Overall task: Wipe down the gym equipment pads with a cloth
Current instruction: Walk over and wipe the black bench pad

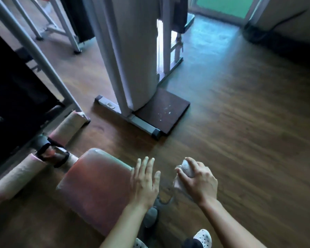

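A worn reddish-brown seat pad point(97, 187) of a gym machine fills the lower middle. My left hand point(145, 183) hovers flat over the pad's right edge, fingers spread, holding nothing. Just to the right, off the pad and above the floor, my right hand point(197, 179) is closed around a bunched grey cloth point(186, 169), part of which hangs below the fingers. Two pale pink roller pads point(16, 178) point(68, 126) lie to the left of the seat, joined by a black bracket point(52, 154).
A white machine column point(132, 51) on a grey base bar point(141, 122) with a dark footplate point(163, 110) stands ahead. A slanted white frame tube point(43, 63) and dark panel are on the left. Wooden floor point(240, 122) spreads to the right. My white clogs point(202, 237) show below.
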